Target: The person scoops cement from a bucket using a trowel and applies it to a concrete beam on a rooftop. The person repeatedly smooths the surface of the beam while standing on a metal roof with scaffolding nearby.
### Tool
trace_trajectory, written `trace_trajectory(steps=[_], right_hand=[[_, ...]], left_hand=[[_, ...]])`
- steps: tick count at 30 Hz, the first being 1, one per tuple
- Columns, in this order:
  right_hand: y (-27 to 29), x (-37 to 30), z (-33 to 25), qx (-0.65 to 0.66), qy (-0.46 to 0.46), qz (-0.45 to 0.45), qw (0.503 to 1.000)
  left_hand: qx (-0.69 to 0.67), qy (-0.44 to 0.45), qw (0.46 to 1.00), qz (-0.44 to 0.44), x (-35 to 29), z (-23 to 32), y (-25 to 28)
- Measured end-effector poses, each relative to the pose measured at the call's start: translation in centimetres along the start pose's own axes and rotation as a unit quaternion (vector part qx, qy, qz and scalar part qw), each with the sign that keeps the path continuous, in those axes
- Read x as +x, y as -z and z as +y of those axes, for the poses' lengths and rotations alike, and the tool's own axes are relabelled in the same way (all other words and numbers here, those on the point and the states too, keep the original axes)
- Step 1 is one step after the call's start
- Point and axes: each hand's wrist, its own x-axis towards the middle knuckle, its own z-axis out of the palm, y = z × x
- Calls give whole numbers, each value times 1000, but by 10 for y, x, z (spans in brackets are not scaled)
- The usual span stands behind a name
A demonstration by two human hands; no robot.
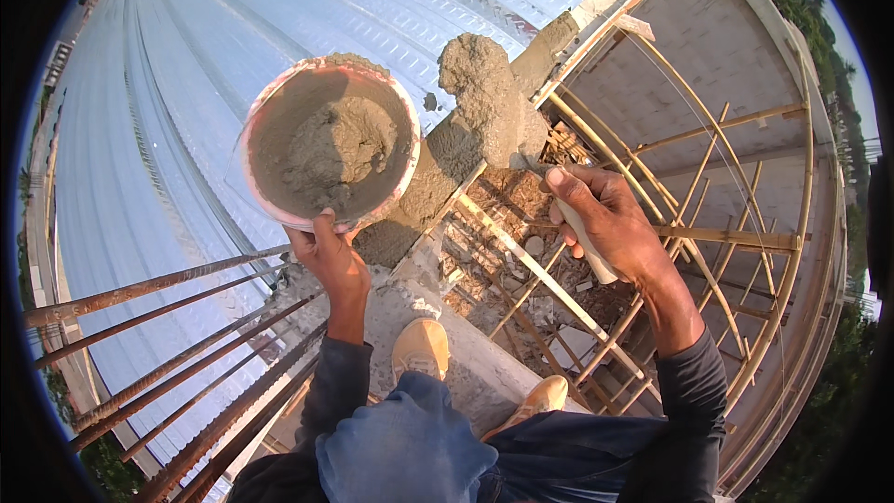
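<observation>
My left hand grips the near rim of a pinkish bucket, which is tilted so that the wet grey mortar inside shows. My right hand is closed around the handle of a trowel. The trowel's blade is hidden under a heap of mortar at the top of a narrow wall. From that heap a band of mortar runs along the wall top toward my left hand, passing beside the bucket.
Corrugated metal sheeting spreads across the left and far side. Rusty rebar sticks out at the lower left. On the right, bamboo scaffolding stands over a deep drop with rubble below. My shoes rest on a concrete ledge.
</observation>
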Motion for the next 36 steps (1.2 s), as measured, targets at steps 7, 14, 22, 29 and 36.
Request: trace_trajectory(steps=[7,14,22,29,36], right_hand=[[48,101,21,20,41,222,974],[82,245,29,-76,25,391,917],[121,262,35,171,-58,212,960],[89,272,60,21,-83,152,985],[24,217,77,-12,-46,121,992]], left_hand=[[14,0,1000,-1,0,0,6],[27,16,1000,-6,-1,0,1],[47,16,999,23,-7,0,-3],[40,15,999,11,-7,2,-2],[9,3,1000,-26,1,-7,5]])
